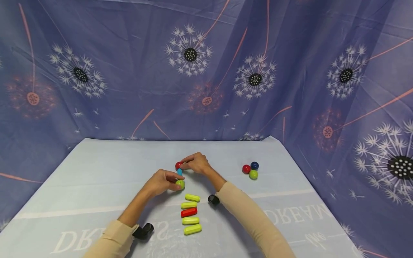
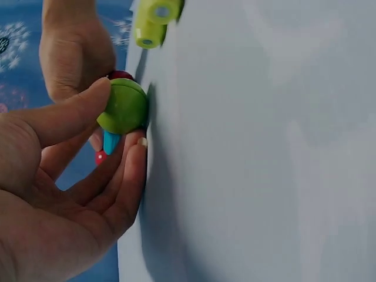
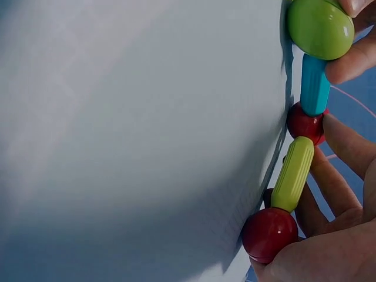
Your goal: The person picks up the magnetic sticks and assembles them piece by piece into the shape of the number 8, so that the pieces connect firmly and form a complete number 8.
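My left hand (image 1: 161, 182) pinches a green ball (image 2: 123, 107) between thumb and fingers, close to the tabletop. A blue rod (image 3: 315, 85) joins that ball to a red ball (image 3: 306, 124). From there a yellow rod (image 3: 294, 174) runs at a slight angle to a second, dark red ball (image 3: 270, 235). My right hand (image 1: 196, 163) holds this far end: in the right wrist view its thumb is at the dark red ball and a finger touches the other red one. The head view hides the yellow rod behind the right hand.
Nearer me lies a column of loose rods: several yellow ones (image 1: 192, 229) and a red rod (image 1: 188, 212). To the right, a red ball (image 1: 246, 169), a dark blue ball (image 1: 254, 165) and a green ball (image 1: 253, 174) sit clustered. A patterned curtain (image 1: 129, 71) stands behind the table.
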{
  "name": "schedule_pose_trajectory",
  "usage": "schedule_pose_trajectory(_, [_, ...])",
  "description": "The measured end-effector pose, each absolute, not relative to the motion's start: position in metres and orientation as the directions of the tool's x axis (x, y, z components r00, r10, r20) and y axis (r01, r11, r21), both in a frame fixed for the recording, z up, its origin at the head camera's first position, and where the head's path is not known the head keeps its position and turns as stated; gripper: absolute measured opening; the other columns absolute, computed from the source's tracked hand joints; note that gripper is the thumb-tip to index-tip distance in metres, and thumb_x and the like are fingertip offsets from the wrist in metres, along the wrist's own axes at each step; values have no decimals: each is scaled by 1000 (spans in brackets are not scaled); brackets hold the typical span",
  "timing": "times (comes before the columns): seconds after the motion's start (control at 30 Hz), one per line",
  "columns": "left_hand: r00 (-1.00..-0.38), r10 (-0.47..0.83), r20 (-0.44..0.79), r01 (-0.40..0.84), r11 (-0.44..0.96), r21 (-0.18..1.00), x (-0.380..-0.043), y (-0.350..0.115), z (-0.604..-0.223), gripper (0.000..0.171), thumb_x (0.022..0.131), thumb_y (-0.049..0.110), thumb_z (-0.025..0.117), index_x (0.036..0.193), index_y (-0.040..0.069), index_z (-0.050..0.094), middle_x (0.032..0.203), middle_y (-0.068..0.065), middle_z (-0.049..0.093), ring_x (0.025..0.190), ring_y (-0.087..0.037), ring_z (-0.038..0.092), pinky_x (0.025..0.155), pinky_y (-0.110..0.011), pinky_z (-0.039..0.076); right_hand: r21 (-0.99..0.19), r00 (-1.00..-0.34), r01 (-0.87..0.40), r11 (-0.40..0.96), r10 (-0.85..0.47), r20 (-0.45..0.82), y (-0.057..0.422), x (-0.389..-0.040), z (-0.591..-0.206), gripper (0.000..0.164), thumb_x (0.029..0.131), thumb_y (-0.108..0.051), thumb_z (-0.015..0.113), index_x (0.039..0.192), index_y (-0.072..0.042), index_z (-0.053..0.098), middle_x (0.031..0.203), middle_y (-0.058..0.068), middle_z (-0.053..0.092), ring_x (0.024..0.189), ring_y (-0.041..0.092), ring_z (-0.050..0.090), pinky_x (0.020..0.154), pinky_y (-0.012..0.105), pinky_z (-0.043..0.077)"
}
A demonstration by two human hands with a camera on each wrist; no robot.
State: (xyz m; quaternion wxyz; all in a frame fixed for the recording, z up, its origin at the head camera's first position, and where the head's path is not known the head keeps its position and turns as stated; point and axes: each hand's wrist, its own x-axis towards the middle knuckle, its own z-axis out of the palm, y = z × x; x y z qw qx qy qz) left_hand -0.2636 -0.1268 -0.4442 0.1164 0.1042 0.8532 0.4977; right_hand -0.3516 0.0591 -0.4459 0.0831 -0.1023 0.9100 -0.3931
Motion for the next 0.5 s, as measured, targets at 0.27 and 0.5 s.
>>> schedule_pose_trajectory(0.27, [-960,248,-133,-15,427,904,-263,-129,-445,34,82,8,83,115,6,78,102,-8,75,95,-19,62,77,-29,51,-735,-967,-110,669,-242,-76,59,-354,-446,27,82,-42,81,104,-25,83,119,4,75,108,22,64,73,30,50])
schedule_pose_trajectory(0.5, [-956,247,-157,-47,401,915,-262,-131,-446,34,84,14,82,118,8,77,105,-7,76,99,-18,60,80,-30,49,-722,-968,-107,683,-237,-80,58,-353,-445,27,83,-42,81,104,-26,83,122,5,73,108,23,64,72,28,48])
